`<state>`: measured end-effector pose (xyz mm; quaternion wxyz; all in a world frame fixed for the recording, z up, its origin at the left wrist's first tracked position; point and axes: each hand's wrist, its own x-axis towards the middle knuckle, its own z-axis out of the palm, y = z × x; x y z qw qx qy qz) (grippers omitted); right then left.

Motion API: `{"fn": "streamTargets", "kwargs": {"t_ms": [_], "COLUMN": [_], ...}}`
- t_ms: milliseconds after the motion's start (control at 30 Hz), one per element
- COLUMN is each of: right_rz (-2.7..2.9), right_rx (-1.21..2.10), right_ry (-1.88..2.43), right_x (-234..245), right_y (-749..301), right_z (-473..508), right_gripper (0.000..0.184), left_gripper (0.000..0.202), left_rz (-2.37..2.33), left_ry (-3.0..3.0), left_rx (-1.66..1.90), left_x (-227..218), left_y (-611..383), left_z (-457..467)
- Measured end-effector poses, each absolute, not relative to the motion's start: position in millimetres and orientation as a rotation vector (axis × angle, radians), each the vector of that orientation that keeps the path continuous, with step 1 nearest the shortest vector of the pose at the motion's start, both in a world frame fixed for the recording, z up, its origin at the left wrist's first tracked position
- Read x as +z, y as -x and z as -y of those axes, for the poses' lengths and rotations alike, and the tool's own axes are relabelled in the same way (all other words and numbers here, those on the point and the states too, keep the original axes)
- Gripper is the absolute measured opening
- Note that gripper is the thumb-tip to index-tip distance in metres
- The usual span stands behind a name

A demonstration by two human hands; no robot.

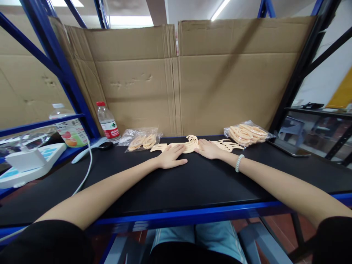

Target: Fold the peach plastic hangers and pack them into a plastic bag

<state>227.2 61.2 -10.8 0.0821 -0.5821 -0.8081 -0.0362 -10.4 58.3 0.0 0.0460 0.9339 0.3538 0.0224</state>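
Note:
A flat, pale cream cut-out piece with curved, feathery ends lies near the back of the black table top. My left hand rests flat on its left half, fingers stretched out and thumb apart. Over the right half lies my right hand, also flat with extended fingers and a beaded bracelet on the wrist. Both palms hide parts of the piece, so I cannot tell whether it is one part or several. Its curled top shows between the hands, and slender prongs stick out to the right.
Clear bags of cream pieces lie left and right. A red-capped water bottle stands back left, near a light-blue handled tool and a white cable. Cardboard walls the back; a dark flat device sits right.

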Motion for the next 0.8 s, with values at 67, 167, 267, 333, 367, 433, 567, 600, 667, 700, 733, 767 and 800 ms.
{"fn": "streamTargets", "kwargs": {"t_ms": [67,167,267,333,367,433,567,600,667,700,733,767,800], "right_rz": [2.405,2.406,2.403,2.382,2.366,2.326,2.178,2.123,2.019,1.981,1.953,1.933,1.917], "right_rx": [-0.105,-0.094,-0.095,-0.105,-0.117,-0.158,-0.211,-0.196,-0.142,-0.114,-0.092,-0.077,-0.07], "right_ry": [1.751,1.745,1.723,1.701,1.69,1.644,1.396,1.339,1.289,1.289,1.298,1.313,1.33], "right_x": [-10,-9,-11,-13,-14,-14,-4,-1,3,3,2,0,-2], "right_y": [-228,-229,-229,-229,-229,-230,-238,-242,-252,-258,-265,-272,-279], "right_z": [-63,-65,-65,-65,-64,-61,-55,-53,-50,-48,-45,-43,-40], "right_gripper": [0.062,0.062,0.063,0.062,0.062,0.062,0.049,0.042,0.029,0.024,0.021,0.019,0.017], "left_gripper": [0.076,0.077,0.077,0.077,0.077,0.076,0.066,0.059,0.039,0.031,0.026,0.025,0.027], "left_rz": [-1.077,-1.086,-1.082,-1.078,-1.078,-1.078,-1.052,-1.033,-0.991,-0.971,-0.958,-0.946,-0.94], "left_ry": [-2.852,-2.853,-2.855,-2.857,-2.858,-2.867,-2.973,-3.016,-3.099,-3.142,-3.187,-3.237,-3.283], "left_rx": [0.067,0.079,0.091,0.1,0.104,0.119,0.358,0.461,0.609,0.623,0.604,0.565,0.528], "left_x": [0,0,0,-1,-1,-2,0,2,4,6,8,9,10], "left_y": [9,8,8,8,9,9,13,14,16,17,18,19,20], "left_z": [-62,-64,-65,-65,-65,-65,-56,-52,-44,-39,-35,-31,-27]}}
